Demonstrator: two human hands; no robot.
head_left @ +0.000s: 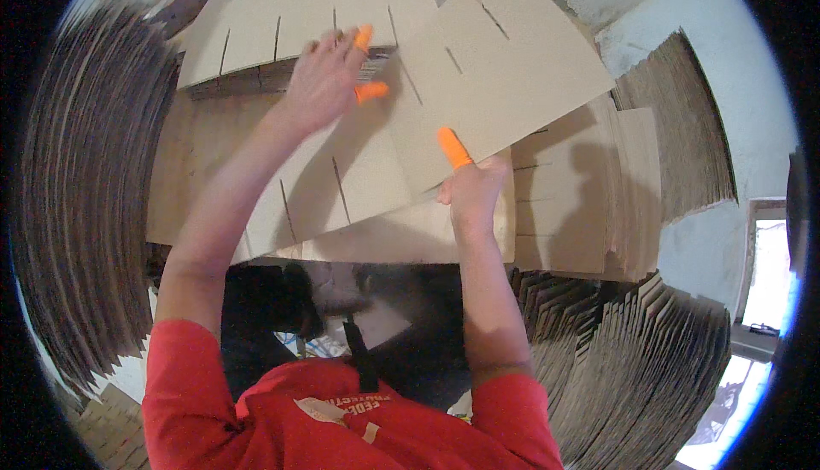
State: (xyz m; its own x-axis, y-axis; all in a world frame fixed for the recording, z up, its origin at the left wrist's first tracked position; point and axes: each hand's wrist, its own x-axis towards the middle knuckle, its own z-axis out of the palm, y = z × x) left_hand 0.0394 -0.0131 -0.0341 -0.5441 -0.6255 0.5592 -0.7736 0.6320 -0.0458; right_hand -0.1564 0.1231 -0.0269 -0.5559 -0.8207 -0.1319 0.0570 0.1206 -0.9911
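Observation:
My right hand (477, 195) grips the near edge of a tan cardboard sheet (504, 69) with narrow slits. Its thumb, in an orange finger cover (453, 147), lies on top and the other fingers curl beneath. The sheet slants up to the right. My left hand (325, 81) has its fingers apart, with orange covers on two of them. It is over the front edge of a stack of slotted cardboard sheets (248, 30); whether it touches them I cannot tell. Below it, another slotted sheet (316, 201) lies at an angle, partly under the held one.
The sheets lie over a wooden table (192, 158). A tall cardboard stack (94, 180) stands at the left. More cardboard piles (564, 205) stand at the right, with one against the wall (679, 128) and another below (632, 367).

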